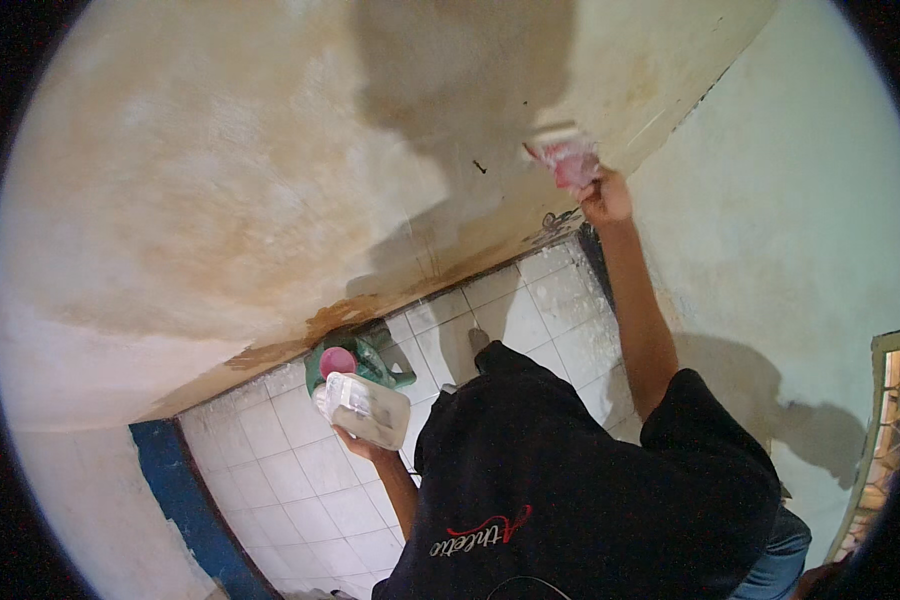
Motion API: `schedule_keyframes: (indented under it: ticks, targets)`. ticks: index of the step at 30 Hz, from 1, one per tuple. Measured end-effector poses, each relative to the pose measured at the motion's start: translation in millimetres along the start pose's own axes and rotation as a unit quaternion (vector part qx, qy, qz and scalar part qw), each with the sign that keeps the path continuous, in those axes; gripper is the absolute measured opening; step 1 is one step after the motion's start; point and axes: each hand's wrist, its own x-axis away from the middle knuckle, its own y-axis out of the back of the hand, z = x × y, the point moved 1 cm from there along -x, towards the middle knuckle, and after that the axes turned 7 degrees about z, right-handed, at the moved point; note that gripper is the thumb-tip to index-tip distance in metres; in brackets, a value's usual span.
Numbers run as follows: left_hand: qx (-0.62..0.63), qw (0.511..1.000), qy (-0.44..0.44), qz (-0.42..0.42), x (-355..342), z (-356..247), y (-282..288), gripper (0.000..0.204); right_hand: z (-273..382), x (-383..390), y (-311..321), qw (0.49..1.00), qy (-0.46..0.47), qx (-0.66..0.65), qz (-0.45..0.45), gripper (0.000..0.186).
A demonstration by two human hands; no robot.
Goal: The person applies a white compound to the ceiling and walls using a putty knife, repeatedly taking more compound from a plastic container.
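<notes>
My right hand (607,198) is raised to the stained wall and closed round a flat red-and-white tool (568,165). White smears cover the tool; motion blurs it, so I cannot tell its exact kind. Its far edge is at or very near the wall surface. Lower down on the left, my left hand (362,445) grips a rectangular whitish plastic tub (370,410) from below. White material shows in the tub, which is tilted. Part of the left hand's fingers is hidden behind it.
The wall (220,180) has brown damp patches, darkest along its foot. A pale side wall (770,200) meets it at the right. Below the tub, a green bag-like thing (368,352) and a pink round container (338,362) stand on white floor tiles (320,475). A blue-painted strip (185,500) runs lower left.
</notes>
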Motion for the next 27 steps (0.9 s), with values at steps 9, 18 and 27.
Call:
schedule_keyframes:
  ticks: [9, 18, 27]
  targets:
    - [-0.024, 1.000, -0.001, 0.004, -11, 2, -7, 0.069, -193, -100, 205, 0.872, 0.073, 0.456, 0.160, 0.017]
    - [-0.090, 0.992, -0.031, -0.084, 17, -8, 0, 0.068, -64, -45, 31, 0.908, 0.072, 0.363, 0.197, 0.027]
    - [-0.060, 0.998, -0.017, -0.006, 10, 6, -50, 0.065, -143, -50, 139, 0.970, -0.061, 0.227, -0.061, 0.032]
